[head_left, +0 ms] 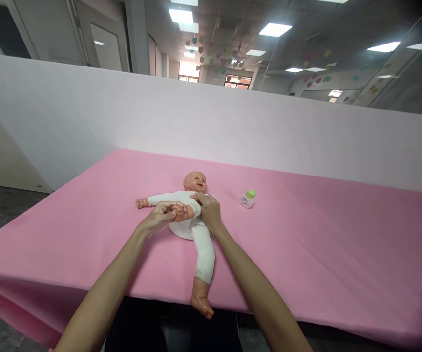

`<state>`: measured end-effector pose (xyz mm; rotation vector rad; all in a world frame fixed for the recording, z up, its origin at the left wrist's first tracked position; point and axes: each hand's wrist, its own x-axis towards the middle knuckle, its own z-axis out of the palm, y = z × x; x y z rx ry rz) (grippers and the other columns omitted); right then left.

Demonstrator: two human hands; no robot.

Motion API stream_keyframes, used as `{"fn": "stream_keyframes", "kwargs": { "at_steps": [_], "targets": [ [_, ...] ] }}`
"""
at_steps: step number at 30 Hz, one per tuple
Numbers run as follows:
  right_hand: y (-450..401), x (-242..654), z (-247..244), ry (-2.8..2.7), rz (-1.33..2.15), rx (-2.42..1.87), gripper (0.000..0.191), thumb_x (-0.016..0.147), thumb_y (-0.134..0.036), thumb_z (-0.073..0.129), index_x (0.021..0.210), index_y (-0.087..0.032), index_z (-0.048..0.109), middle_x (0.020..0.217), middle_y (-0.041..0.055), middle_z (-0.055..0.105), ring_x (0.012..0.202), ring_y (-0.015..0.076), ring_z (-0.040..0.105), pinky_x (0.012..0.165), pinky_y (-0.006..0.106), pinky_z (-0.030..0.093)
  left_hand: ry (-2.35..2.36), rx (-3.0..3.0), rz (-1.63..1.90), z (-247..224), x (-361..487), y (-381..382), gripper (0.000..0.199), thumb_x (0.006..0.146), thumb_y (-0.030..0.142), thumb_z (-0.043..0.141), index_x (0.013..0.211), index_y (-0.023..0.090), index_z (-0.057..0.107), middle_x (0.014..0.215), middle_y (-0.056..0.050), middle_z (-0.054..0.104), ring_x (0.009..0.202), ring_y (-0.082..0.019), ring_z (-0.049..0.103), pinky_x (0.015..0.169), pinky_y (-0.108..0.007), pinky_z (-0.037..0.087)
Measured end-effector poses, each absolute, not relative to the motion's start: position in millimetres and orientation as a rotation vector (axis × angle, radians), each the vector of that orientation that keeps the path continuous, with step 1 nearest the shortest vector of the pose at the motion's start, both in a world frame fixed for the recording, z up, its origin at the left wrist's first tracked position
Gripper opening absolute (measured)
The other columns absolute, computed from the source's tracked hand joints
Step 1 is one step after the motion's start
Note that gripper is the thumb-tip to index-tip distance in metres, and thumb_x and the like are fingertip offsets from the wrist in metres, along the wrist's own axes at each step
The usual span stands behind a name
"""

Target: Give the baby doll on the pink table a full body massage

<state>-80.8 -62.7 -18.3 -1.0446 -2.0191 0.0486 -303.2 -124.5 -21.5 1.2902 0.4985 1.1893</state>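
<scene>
A baby doll [205,252] in a white cloth body lies face up, its head away from me and one foot at the near table edge. My left hand [159,216] is closed around the doll's other foot, with that leg folded up over its belly. My right hand [209,210] rests at the doll's side by the chest, its fingers curled over the doll near a small doll hand; the fingertips are partly hidden. Just right of my right hand, apart from it, stands a small clear jar [247,200] with a green lid.
A pink cloth [306,254] covers the table and hangs over its near edge, with light creases on the right. A white partition [233,127] rises along the far side. Beyond it are a door, ceiling lights and hanging paper decorations.
</scene>
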Motion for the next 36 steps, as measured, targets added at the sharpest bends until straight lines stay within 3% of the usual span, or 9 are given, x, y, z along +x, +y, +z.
{"fn": "stream_keyframes", "kwargs": {
  "at_steps": [5,9,13,17,21,26,33,36],
  "targets": [
    [-60.7,-79.5,-26.8,-2.145,0.01,-1.039,0.016,0.097,-0.022,0.059,0.088,-0.022,0.072,0.089,0.0046,0.077,0.081,0.0217,0.064,0.079,0.032,0.042,0.542,1.302,1.122,-40.4,-295.0,-117.8,0.051,0.074,0.049,0.089,0.105,0.011,0.078,0.089,-0.009,0.064,0.075,-0.015,0.055,0.062,-0.023,0.041],
    [-60.7,-72.7,-24.8,-2.088,0.036,-1.048,0.017,0.097,-0.023,0.059,0.092,-0.022,0.075,0.089,0.004,0.078,0.081,0.0214,0.064,0.078,0.032,0.043,0.546,1.357,1.129,-34.0,-296.4,-123.6,0.05,0.075,0.051,0.088,0.104,0.011,0.078,0.095,-0.012,0.066,0.082,-0.019,0.058,0.067,-0.025,0.044],
    [-52.5,-50.2,-13.8,-1.673,0.271,-1.121,0.022,0.095,-0.035,0.063,0.098,-0.023,0.08,0.092,0.0027,0.08,0.078,0.02,0.066,0.076,0.031,0.048,0.532,1.303,1.276,-19.3,-315.7,-147.5,0.043,0.077,0.049,0.087,0.102,0.014,0.08,0.104,-0.015,0.069,0.096,-0.025,0.063,0.079,-0.033,0.051],
    [-34.9,-5.4,-10.6,-1.087,0.543,-1.159,0.041,0.078,-0.051,0.08,0.097,-0.015,0.082,0.089,0.0055,0.079,0.072,0.0178,0.064,0.064,0.028,0.051,0.587,1.273,1.433,-20.0,-349.2,-185.1,0.04,0.075,0.05,0.088,0.094,0.015,0.08,0.094,-0.013,0.07,0.092,-0.025,0.065,0.079,-0.034,0.053],
    [-24.9,35.4,-31.7,-0.654,0.722,-1.221,0.035,0.064,-0.043,0.091,0.076,-0.014,0.076,0.061,-0.0027,0.063,0.055,0.0107,0.052,0.05,0.024,0.045,0.719,1.227,1.493,-38.4,-371.1,-223.6,0.039,0.072,0.049,0.091,0.088,0.015,0.08,0.087,-0.012,0.07,0.085,-0.024,0.065,0.075,-0.033,0.054],
    [-28.8,49.1,-56.6,-0.388,0.905,-1.235,0.031,0.066,-0.032,0.093,0.069,-0.015,0.068,0.056,-0.0052,0.056,0.048,0.0075,0.045,0.04,0.02,0.04,0.863,1.173,1.492,-63.6,-371.5,-260.2,0.04,0.07,0.051,0.09,0.087,0.016,0.081,0.086,-0.013,0.071,0.086,-0.027,0.067,0.079,-0.036,0.056],
    [-29.9,45.2,-50.1,-0.332,0.907,-1.227,0.032,0.066,-0.034,0.092,0.071,-0.017,0.065,0.058,-0.005,0.058,0.048,0.0086,0.049,0.045,0.022,0.046,0.883,1.057,1.537,-75.9,-369.4,-271.3,0.04,0.066,0.048,0.093,0.089,0.017,0.081,0.088,-0.012,0.072,0.089,-0.028,0.068,0.081,-0.039,0.057],
    [-31.5,33.4,-37.6,-0.466,0.785,-1.215,0.034,0.067,-0.043,0.09,0.074,-0.017,0.07,0.065,-0.002,0.064,0.055,0.0113,0.054,0.051,0.025,0.05,0.842,1.061,1.592,-64.5,-364.5,-257.1,0.039,0.068,0.047,0.093,0.091,0.018,0.08,0.091,-0.012,0.072,0.093,-0.027,0.068,0.083,-0.037,0.057]
  ]
}}
